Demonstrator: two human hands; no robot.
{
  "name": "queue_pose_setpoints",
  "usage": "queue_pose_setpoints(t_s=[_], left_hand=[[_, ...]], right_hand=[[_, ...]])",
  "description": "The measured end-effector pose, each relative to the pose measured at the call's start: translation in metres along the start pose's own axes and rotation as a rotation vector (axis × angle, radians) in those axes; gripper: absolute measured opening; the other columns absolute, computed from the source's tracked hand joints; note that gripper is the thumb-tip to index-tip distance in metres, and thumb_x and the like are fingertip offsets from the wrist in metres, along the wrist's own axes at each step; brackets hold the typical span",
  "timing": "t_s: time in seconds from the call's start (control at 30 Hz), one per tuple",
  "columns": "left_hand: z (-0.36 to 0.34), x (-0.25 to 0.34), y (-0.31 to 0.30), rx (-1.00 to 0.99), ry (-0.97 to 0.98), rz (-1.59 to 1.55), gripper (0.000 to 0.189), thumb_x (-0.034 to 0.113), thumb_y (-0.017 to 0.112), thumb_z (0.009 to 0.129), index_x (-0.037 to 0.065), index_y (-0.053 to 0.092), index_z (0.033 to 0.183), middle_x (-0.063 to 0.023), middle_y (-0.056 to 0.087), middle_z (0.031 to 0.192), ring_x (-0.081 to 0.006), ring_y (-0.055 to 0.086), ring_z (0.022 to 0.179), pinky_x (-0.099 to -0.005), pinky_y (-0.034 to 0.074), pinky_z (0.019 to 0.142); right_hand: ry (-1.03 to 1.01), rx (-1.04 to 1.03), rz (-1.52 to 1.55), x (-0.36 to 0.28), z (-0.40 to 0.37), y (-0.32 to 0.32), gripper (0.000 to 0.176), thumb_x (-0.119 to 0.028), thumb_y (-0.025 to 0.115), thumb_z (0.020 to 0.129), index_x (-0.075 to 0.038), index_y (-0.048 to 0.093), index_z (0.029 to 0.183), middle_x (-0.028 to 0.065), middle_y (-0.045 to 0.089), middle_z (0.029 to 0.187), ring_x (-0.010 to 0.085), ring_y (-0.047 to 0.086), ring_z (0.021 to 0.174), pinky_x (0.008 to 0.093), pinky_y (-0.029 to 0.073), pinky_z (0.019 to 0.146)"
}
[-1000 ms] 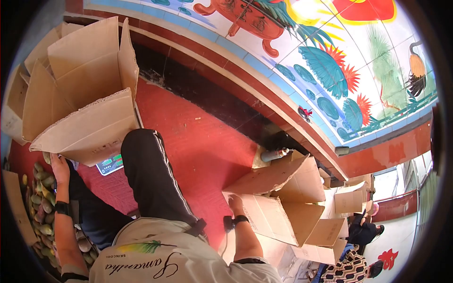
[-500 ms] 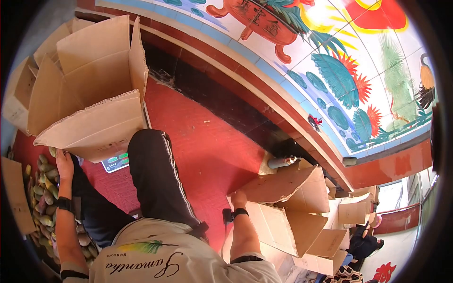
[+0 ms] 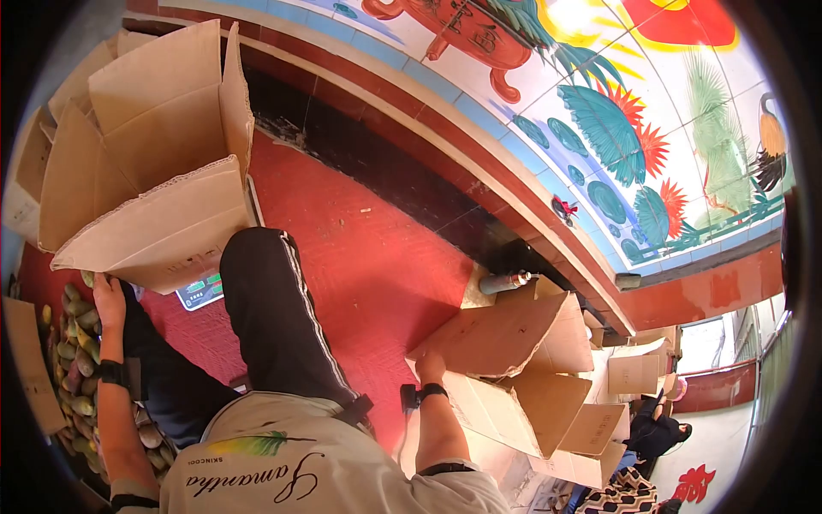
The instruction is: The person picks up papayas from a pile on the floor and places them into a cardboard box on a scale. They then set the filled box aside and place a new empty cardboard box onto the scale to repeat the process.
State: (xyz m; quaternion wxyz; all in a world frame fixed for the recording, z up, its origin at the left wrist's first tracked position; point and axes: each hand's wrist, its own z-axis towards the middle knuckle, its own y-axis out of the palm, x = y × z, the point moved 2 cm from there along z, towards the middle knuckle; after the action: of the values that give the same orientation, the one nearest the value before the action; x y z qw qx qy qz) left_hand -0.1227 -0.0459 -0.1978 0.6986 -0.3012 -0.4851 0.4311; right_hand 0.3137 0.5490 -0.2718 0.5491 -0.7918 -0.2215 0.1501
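Observation:
My left hand (image 3: 108, 300) rests at the lower flap of a large open cardboard box (image 3: 154, 171) that stands on a scale (image 3: 199, 291); whether it grips the flap is unclear. A heap of green and reddish mangoes (image 3: 75, 377) lies just below that hand. My right hand (image 3: 431, 367) holds the edge of a raised flap on a second open cardboard box (image 3: 505, 377) at my right side. Both wrists carry dark bands. My knee in dark trousers (image 3: 265, 317) sits between the two boxes.
The floor is red (image 3: 368, 257), bordered by a dark step and a painted tile wall (image 3: 599, 103). More empty cardboard boxes (image 3: 629, 373) lie at the right. A spray can (image 3: 505, 280) lies behind the right box. A person in patterned clothes (image 3: 634, 493) is at the lower right.
My right hand has shifted along the right box's flap, which now stands higher and more folded over. My left hand stays at the big box's flap. The view has wobbled slightly.

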Motion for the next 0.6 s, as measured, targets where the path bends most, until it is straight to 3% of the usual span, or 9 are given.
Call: queue_pose_setpoints(t_s=[0.3, 0.37, 0.47, 0.53, 0.6], left_hand=[[-0.001, 0.008, -0.002, -0.019, 0.017, -0.034, 0.039, 0.005, 0.047, 0.081, -0.006, 0.043, 0.118, -0.028, 0.052, 0.108, -0.0423, 0.049, 0.101, -0.0442, 0.039, 0.088], [-0.001, 0.016, -0.003, 0.005, 0.038, -0.045, 0.04, 0.004, 0.047, 0.08, -0.006, 0.042, 0.119, -0.0281, 0.052, 0.11, -0.0421, 0.049, 0.103, -0.0437, 0.039, 0.089], [-0.002, 0.032, -0.009, 0.059, 0.061, -0.096, 0.04, 0.004, 0.047, 0.079, -0.007, 0.044, 0.117, -0.0289, 0.051, 0.11, -0.0423, 0.048, 0.104, -0.0436, 0.037, 0.091], [-0.004, 0.027, 0.0, 0.074, 0.07, -0.073, 0.042, 0.003, 0.047, 0.078, -0.006, 0.043, 0.118, -0.0286, 0.05, 0.113, -0.0426, 0.046, 0.106, -0.0438, 0.037, 0.092], [-0.003, 0.034, -0.007, 0.039, 0.067, -0.14, 0.045, 0.002, 0.048, 0.075, -0.005, 0.042, 0.119, -0.028, 0.048, 0.115, -0.0437, 0.044, 0.108, -0.0439, 0.036, 0.094]], right_hand=[[0.25, -0.113, 0.089, 0.059, -0.048, 0.023, 0.032, -0.029, 0.047, 0.084, -0.004, 0.066, 0.091, 0.0218, 0.062, 0.092, 0.0378, 0.06, 0.091, 0.0456, 0.047, 0.079], [0.11, -0.072, 0.056, 0.082, -0.053, 0.038, 0.029, -0.027, 0.05, 0.081, -0.005, 0.065, 0.094, 0.0213, 0.062, 0.094, 0.0383, 0.06, 0.09, 0.0449, 0.048, 0.078], [0.153, -0.082, 0.073, 0.099, -0.046, 0.048, 0.027, -0.027, 0.054, 0.078, -0.007, 0.066, 0.091, 0.0203, 0.063, 0.091, 0.0373, 0.06, 0.089, 0.0443, 0.049, 0.076], [0.124, -0.296, -0.02, 0.136, -0.005, 0.096, 0.026, -0.029, 0.057, 0.076, -0.007, 0.066, 0.087, 0.0207, 0.063, 0.087, 0.0359, 0.061, 0.086, 0.0432, 0.049, 0.074], [0.042, -0.217, -0.004, 0.085, -0.01, 0.038, 0.027, -0.03, 0.057, 0.076, -0.006, 0.066, 0.086, 0.0212, 0.063, 0.085, 0.0361, 0.061, 0.084, 0.0429, 0.049, 0.072]])
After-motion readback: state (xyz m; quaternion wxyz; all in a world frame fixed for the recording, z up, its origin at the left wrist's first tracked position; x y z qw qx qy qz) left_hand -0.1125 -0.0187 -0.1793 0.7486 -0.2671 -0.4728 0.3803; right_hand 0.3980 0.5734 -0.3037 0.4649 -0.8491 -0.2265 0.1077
